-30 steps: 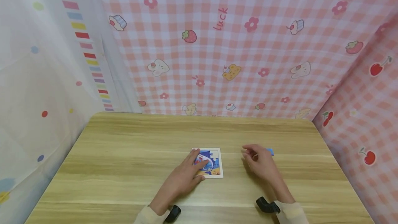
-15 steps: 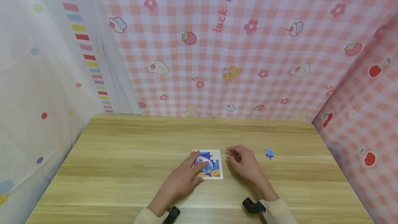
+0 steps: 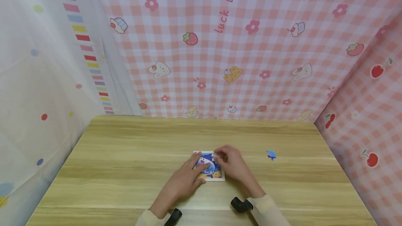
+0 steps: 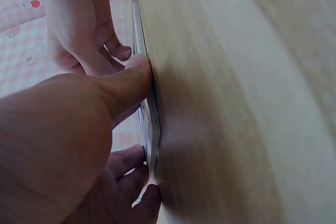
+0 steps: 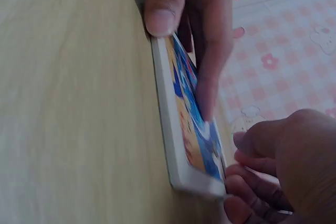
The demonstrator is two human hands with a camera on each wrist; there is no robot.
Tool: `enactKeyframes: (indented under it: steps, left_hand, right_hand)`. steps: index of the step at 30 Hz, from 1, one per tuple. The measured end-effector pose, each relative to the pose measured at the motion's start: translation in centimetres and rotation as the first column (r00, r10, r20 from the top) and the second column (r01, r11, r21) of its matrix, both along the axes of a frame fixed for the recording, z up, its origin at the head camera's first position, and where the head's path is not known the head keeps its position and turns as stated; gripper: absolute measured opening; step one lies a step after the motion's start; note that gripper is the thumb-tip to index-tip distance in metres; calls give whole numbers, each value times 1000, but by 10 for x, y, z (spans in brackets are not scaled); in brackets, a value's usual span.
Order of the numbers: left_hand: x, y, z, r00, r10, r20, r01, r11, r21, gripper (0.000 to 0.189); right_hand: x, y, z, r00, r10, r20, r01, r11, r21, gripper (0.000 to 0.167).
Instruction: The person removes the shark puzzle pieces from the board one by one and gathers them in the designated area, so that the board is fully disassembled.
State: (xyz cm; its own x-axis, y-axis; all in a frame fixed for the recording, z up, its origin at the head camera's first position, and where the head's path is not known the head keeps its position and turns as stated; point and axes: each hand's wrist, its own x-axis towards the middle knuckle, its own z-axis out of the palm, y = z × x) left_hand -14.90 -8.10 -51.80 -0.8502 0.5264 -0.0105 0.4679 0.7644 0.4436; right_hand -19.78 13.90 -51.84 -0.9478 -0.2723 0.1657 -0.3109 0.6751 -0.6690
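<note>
A square jigsaw puzzle (image 3: 209,175) with a white border and a blue and yellow sea picture lies on the wooden table. My left hand (image 3: 187,175) rests across its left side. The index finger lies straight on the picture, and the thumb touches the near edge. My right hand (image 3: 233,163) is at the puzzle's upper right corner, thumb and index finger pinched together. What they pinch, seemingly a small puzzle piece, is mostly hidden by the fingers. In the right wrist view, the other fingertips of the right hand (image 5: 278,166) are by the board's corner (image 5: 197,184).
One loose blue puzzle piece (image 3: 271,155) lies on the table (image 3: 141,149), right of the puzzle. A pink checked cloth (image 3: 201,55) hangs behind the table, with more cloth along both sides.
My right hand has moved left from beside the loose blue piece to the puzzle's upper right corner, uncovering that piece. My left hand stays in place on the puzzle.
</note>
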Motion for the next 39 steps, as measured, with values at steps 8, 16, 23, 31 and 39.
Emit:
enactKeyframes:
  steps: [8,16,23,31,39]
  left_hand:
    - [1,0,3,1000,0,12,0,1000,-2,54]
    - [1,0,2,1000,17,14,-16,1000,-22,54]
    - [1,-1,1,1000,14,8,-14,1000,-24,54]
    - [0,-1,0,1000,10,8,-10,999,-32,54]
    - [-1,0,-1,1000,7,20,-6,999,-42,53]
  right_hand:
    - [-3,-15,-6,995,-89,-36,91,995,49,10]
    - [-2,-22,-5,989,-146,-2,146,986,79,11]
    - [-1,-25,-7,986,-167,7,167,985,41,12]
    - [-1,-25,-9,991,-136,-15,135,989,-59,16]
    - [-2,-18,-7,995,-97,18,99,987,-125,5]
